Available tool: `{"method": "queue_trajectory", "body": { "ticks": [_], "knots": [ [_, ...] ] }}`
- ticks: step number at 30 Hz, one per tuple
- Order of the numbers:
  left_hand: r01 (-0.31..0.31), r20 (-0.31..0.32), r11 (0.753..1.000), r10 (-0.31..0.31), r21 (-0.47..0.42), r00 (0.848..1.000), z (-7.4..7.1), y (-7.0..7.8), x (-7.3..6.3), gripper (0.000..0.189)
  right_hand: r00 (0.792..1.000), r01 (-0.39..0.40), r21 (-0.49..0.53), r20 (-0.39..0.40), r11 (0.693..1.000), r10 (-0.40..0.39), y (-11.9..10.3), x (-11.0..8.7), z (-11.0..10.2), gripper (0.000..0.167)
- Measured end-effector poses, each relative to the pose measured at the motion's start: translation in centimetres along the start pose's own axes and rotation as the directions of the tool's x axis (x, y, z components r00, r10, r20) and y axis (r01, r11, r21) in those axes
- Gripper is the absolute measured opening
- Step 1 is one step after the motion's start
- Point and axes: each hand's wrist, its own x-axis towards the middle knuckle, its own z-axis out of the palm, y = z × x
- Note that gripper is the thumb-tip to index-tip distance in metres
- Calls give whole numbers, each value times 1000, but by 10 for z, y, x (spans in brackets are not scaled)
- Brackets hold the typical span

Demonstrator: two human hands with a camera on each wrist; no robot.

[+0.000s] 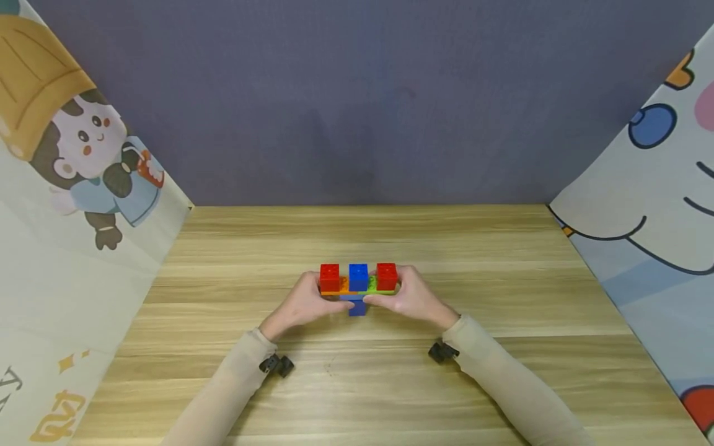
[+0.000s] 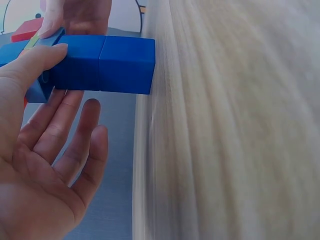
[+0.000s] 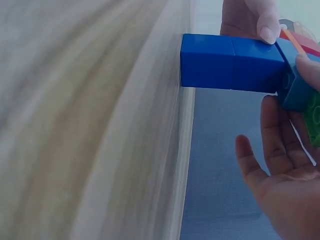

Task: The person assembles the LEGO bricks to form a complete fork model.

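Observation:
A toy building-brick structure stands upright at the middle of the table, held from both sides. Its stem is two stacked dark blue bricks [image 2: 105, 65], the lower one at the tabletop. Across the stem lies a lighter blue plate [image 3: 295, 75]. Above that are an orange plate [image 1: 344, 285] and a green plate [image 1: 372, 285]. On top sit a left red brick [image 1: 330, 277], a blue brick [image 1: 358, 277] and a right red brick [image 1: 387, 276]. My left hand [image 1: 305, 302] grips the left end, thumb in front. The right hand [image 1: 411, 300] grips the right end likewise.
The wooden table [image 1: 357, 390] reaches back to a grey-blue panel [image 1: 357, 111]. White panels with cartoon prints, a left panel [image 1: 139, 260] and a right panel [image 1: 602, 204], flank it. Both wrists wear small black cameras, one left camera [image 1: 276, 365] and one right camera [image 1: 443, 351].

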Motion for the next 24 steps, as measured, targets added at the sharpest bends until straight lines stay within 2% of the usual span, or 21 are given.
{"method": "queue_trajectory", "body": {
  "ticks": [8, 11, 20, 24],
  "knots": [
    [-37, -12, 999, 38, 16, 999, -1, -1, 0, 39, 999, 51, -54, -7, 997, -51, 0, 2, 4, 29],
    [-39, -18, 999, 40, 27, 999, -1, -1, 0, 40, 999, 52, -60, 1, 997, -52, -1, 3, 4, 30],
    [-31, 8, 999, 32, -12, 999, 1, -1, 0, 40, 999, 36, -30, 3, 999, -35, 1, 0, 2, 30],
    [-46, 7, 999, 46, -13, 999, 1, -1, 0, 41, 999, 33, -22, 2, 999, -33, 1, 0, 2, 31]
  ]
}}
